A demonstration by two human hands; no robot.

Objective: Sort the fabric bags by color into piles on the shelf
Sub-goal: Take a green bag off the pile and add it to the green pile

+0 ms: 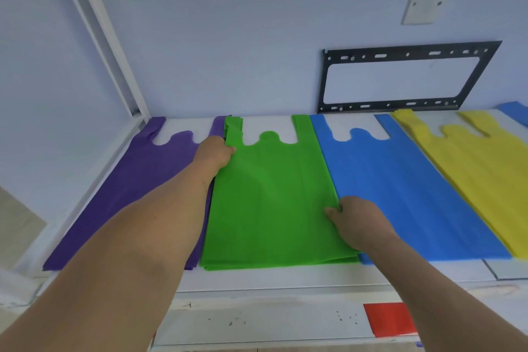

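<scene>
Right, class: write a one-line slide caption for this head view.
Both hands, left hand and right hand, grip the green pile between purple bags and blue bags.

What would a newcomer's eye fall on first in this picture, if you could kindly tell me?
A row of bright bags on the white shelf: purple bag far left, then green pile, blue bag and yellow bag. The left hand and right hand grip the green pile's edges. A black bracket hangs on the wall behind.
</scene>
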